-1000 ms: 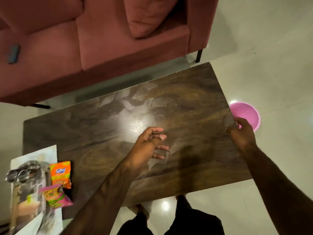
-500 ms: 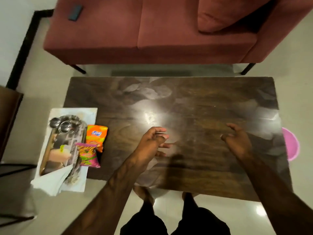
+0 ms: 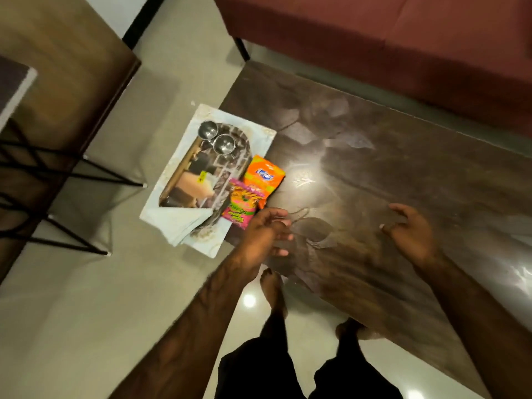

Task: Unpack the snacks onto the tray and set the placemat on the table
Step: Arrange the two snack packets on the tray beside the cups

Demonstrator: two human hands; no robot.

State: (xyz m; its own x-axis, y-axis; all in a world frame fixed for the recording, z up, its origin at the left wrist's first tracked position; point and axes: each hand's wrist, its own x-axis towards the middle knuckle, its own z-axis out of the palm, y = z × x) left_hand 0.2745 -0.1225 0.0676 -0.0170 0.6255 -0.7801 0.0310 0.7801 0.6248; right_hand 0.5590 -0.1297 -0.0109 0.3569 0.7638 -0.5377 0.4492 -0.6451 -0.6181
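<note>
Wooden table (image 3: 403,156) shows open top toward 3 o'clock; the placemat (image 3: 250,128) overhangs its 9 o'clock edge. Left hand (image 3: 264,231), loosely spread and empty, is beside the pink snack packet (image 3: 241,207); right hand (image 3: 411,230) half-curled, empty

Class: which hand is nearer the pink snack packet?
Left. The left hand hovers right beside the pink snack packet; the right hand is farther off over the table.
</note>
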